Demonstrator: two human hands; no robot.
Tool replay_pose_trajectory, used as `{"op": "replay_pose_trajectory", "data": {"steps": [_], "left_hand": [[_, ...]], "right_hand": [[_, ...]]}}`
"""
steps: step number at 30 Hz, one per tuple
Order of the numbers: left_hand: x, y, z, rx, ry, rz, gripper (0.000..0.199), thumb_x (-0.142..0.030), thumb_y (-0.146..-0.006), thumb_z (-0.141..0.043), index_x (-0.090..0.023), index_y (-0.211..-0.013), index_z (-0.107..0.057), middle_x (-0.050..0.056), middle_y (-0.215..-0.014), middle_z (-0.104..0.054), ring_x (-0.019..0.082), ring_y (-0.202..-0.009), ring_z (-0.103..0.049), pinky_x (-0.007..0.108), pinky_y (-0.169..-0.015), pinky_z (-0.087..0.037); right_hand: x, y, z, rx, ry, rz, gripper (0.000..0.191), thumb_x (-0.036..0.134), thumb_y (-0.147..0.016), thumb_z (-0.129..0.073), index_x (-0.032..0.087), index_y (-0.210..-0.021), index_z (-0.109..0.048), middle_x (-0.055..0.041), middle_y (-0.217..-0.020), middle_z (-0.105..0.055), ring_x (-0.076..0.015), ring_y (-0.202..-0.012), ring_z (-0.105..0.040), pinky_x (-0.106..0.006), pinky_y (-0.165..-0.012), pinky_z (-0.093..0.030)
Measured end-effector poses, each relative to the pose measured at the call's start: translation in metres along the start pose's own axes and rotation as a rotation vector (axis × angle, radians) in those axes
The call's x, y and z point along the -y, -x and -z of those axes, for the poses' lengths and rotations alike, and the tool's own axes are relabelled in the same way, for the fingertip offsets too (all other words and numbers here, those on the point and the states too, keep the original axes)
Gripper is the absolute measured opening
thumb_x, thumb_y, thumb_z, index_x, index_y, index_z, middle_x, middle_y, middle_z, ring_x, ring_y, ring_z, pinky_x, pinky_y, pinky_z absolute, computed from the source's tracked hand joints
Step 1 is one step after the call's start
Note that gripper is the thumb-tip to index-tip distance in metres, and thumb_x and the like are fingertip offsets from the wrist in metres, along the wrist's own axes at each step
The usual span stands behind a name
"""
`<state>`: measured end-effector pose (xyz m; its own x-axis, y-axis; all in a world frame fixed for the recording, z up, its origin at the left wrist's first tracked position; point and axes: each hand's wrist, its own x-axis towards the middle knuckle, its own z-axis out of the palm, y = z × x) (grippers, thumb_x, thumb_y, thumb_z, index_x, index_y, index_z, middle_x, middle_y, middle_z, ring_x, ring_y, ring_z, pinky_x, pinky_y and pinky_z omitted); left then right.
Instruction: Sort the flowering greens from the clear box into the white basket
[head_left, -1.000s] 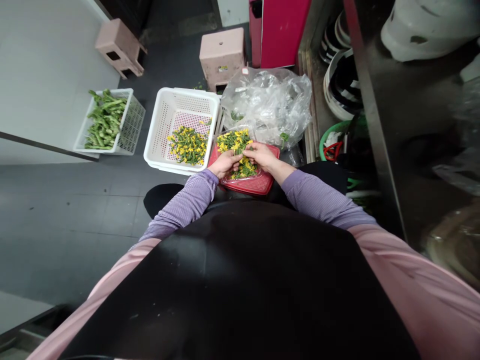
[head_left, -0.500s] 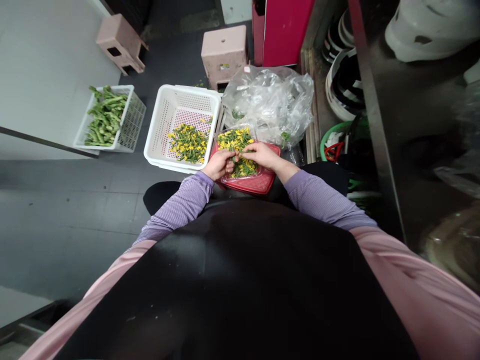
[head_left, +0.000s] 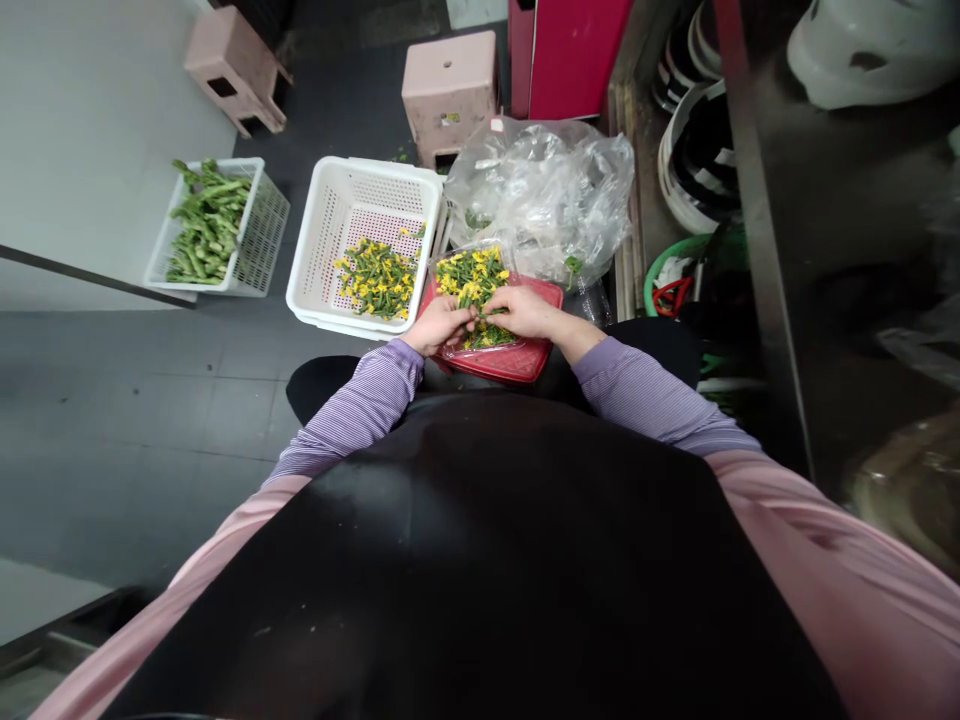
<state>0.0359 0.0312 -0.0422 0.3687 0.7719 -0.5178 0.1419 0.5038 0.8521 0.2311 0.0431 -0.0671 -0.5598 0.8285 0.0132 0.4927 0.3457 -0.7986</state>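
Both my hands meet over a clear plastic tray (head_left: 480, 344) of green stems with yellow flowers (head_left: 471, 270), which rests on a red stool (head_left: 534, 362). My left hand (head_left: 439, 324) is closed, its fingertips pinching a flowering green stem. From the other side my right hand (head_left: 525, 312) closes on the same stem, thumb and forefinger together. The fingers partly cover the stem. Just left of the tray stands a white perforated basket (head_left: 319, 230) with a heap of similar yellow-flowered stems (head_left: 379, 280) on its bottom.
A crumpled clear plastic bag (head_left: 544, 190) lies beyond the tray. At far left a white basket (head_left: 262, 235) holds thick green stalks (head_left: 210, 220). Pink stools (head_left: 450, 85) stand farther back. A metal shelf edge (head_left: 757, 200) runs along the right, near a green tub (head_left: 656, 275).
The view has shifted slightly. My hands stay together over the tray, and a yellow-flowered stem now shows more clearly between my fingers.
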Motion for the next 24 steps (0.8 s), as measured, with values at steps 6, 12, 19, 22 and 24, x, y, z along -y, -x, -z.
{"op": "replay_pose_trajectory", "data": {"steps": [6, 12, 19, 22, 24], "left_hand": [[0.001, 0.001, -0.003, 0.029, 0.204, 0.058, 0.015, -0.019, -0.090, -0.064, -0.010, -0.078, -0.062, -0.003, -0.058, -0.059, 0.001, -0.032, -0.032, 0.017, -0.033, -0.026], [-0.002, 0.003, -0.009, 0.067, 0.138, 0.116, 0.015, -0.010, -0.094, -0.057, -0.008, -0.080, -0.062, 0.003, -0.066, -0.067, 0.005, -0.041, -0.051, 0.019, -0.045, -0.047], [-0.001, 0.000, -0.002, 0.067, 0.299, 0.168, 0.022, -0.006, -0.097, -0.045, -0.002, -0.096, -0.066, 0.014, -0.078, -0.075, 0.008, -0.049, -0.060, 0.023, -0.056, -0.057], [0.002, 0.000, 0.004, 0.131, 0.352, 0.208, 0.033, -0.010, -0.099, -0.041, 0.001, -0.118, -0.065, 0.019, -0.092, -0.077, 0.009, -0.051, -0.061, 0.022, -0.055, -0.057], [0.003, -0.001, 0.006, 0.172, 0.360, 0.226, 0.039, -0.012, -0.099, -0.039, 0.003, -0.126, -0.062, 0.021, -0.096, -0.077, 0.008, -0.049, -0.059, 0.021, -0.052, -0.056]], "right_hand": [[0.007, -0.001, 0.001, -0.170, -0.500, -0.293, 0.018, 0.013, -0.089, -0.058, 0.016, -0.071, -0.060, -0.0002, -0.071, -0.063, -0.0109, -0.057, -0.050, -0.026, -0.060, -0.042], [0.015, 0.003, -0.006, -0.146, -0.781, -0.452, 0.017, 0.017, -0.088, -0.069, 0.016, -0.074, -0.059, 0.0038, -0.056, -0.056, -0.0060, -0.044, -0.039, -0.020, -0.043, -0.026], [0.023, 0.000, -0.004, -0.252, -1.069, -0.593, 0.020, 0.015, -0.088, -0.066, 0.017, -0.073, -0.053, 0.0047, -0.054, -0.052, -0.0055, -0.043, -0.037, -0.020, -0.042, -0.026], [0.022, -0.003, 0.002, -0.335, -1.221, -0.733, 0.022, 0.017, -0.093, -0.051, 0.019, -0.072, -0.049, 0.0032, -0.053, -0.050, -0.0080, -0.043, -0.039, -0.021, -0.042, -0.030], [0.021, -0.002, 0.002, -0.290, -1.216, -0.755, 0.022, 0.018, -0.091, -0.053, 0.019, -0.069, -0.048, 0.0031, -0.050, -0.048, -0.0090, -0.042, -0.038, -0.022, -0.041, -0.029]]}}
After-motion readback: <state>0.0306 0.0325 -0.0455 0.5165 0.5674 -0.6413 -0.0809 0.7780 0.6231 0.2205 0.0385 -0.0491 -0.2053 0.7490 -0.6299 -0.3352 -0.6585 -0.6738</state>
